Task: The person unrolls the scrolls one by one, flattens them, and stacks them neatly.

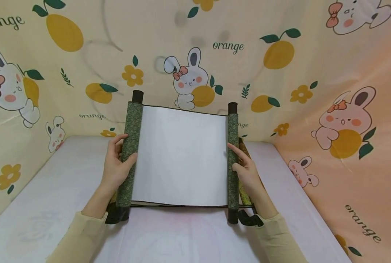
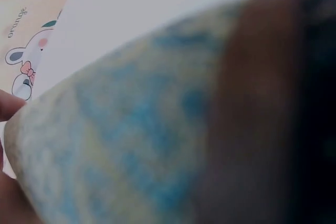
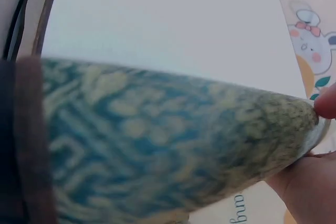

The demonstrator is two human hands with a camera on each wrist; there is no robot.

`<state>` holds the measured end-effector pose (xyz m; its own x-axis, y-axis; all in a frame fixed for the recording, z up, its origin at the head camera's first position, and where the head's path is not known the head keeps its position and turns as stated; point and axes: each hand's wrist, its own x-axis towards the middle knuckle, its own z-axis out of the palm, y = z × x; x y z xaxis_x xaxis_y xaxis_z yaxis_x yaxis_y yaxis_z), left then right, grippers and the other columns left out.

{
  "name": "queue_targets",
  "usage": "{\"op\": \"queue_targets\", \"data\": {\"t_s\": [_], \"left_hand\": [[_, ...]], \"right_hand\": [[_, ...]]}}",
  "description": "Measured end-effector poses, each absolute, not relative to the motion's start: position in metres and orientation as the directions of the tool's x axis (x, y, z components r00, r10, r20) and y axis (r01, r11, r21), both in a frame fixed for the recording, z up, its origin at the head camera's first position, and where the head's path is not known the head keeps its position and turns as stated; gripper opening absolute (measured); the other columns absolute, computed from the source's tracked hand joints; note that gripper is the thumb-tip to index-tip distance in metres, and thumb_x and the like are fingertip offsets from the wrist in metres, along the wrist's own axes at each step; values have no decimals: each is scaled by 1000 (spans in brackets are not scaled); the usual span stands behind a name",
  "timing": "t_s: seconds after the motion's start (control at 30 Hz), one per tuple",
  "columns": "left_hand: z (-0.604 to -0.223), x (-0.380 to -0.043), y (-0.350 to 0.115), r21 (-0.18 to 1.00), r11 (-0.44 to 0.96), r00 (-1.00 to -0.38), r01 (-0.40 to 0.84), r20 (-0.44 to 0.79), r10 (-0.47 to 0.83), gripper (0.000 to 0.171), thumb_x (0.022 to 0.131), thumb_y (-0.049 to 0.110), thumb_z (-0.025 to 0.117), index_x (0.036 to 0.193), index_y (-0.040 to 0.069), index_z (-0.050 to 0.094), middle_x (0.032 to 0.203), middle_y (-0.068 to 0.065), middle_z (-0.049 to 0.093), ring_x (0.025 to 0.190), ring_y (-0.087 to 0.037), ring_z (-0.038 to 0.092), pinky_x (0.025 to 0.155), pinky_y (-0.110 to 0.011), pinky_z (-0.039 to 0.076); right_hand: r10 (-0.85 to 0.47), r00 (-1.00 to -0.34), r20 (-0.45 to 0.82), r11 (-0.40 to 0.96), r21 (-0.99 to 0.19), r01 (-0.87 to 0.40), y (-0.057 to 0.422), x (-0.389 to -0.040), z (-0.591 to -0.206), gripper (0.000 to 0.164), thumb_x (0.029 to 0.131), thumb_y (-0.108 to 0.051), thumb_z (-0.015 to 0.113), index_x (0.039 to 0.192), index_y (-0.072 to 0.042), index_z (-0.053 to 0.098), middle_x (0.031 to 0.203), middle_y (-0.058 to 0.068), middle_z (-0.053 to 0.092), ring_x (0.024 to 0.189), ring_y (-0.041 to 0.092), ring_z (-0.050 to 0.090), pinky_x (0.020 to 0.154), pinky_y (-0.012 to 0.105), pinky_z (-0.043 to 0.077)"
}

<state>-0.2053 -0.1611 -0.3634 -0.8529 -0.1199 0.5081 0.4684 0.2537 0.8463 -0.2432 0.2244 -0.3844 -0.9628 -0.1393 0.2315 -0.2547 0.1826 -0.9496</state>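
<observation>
A scroll is held partly unrolled between the two hands, its blank white sheet [image 1: 182, 157] stretched between two rolls. The left hand [image 1: 114, 170] grips the thicker left roll [image 1: 131, 140], fingers behind and thumb on the front. On the other side, the right hand [image 1: 248, 171] pinches the thinner right roll [image 1: 233, 131], index finger along its inner edge. Both rolls wear green patterned cloth, with black knobs at their ends. Close up, the left wrist view shows blurred blue and cream cloth [image 2: 131, 129]; sharper blue-green cloth [image 3: 157, 124] fills much of the right wrist view.
Behind the right roll, a yellow-gold patterned strip [image 1: 245, 190] shows. The scroll stands over a whitish table [image 1: 175, 237]. A printed curtain [image 1: 110, 47] with rabbits and oranges encloses the back and sides. Black wrist mounts [image 1: 250, 219] sit close to the lower knobs.
</observation>
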Motion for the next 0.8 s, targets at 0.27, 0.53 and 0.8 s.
{"op": "queue_targets", "data": {"t_s": [0.27, 0.53, 0.8], "left_hand": [[-363, -206, -165, 839, 226, -841, 495, 528, -117, 61, 85, -12, 55, 140, -3, 28, 130, -23, 42, 100, -19, 45, 80, -25, 36], [-358, -204, -169, 820, 341, -851, 460, 517, -93, 59, 86, -12, 47, 141, 9, 44, 145, -11, 32, 97, -19, 41, 62, -25, 32], [-355, -203, -170, 827, 342, -867, 446, 494, -65, 51, 89, -9, 49, 138, 6, 48, 141, -15, 34, 129, -23, 29, 87, -36, 30]], "right_hand": [[-146, -950, 277, 260, -916, -306, 217, -231, -369, 69, 84, 6, 65, 144, -19, 42, 154, 1, 22, 143, 22, 11, 94, 37, 40], [-61, -953, 297, 264, -916, -303, 221, -231, -365, 67, 84, 7, 62, 143, -17, 43, 156, 6, 18, 143, 26, 11, 111, 55, 15], [-46, -955, 293, 174, -939, -296, 235, -240, -369, 68, 86, 9, 60, 144, -21, 42, 129, 9, 34, 93, 20, 33, 67, 25, 37]]}}
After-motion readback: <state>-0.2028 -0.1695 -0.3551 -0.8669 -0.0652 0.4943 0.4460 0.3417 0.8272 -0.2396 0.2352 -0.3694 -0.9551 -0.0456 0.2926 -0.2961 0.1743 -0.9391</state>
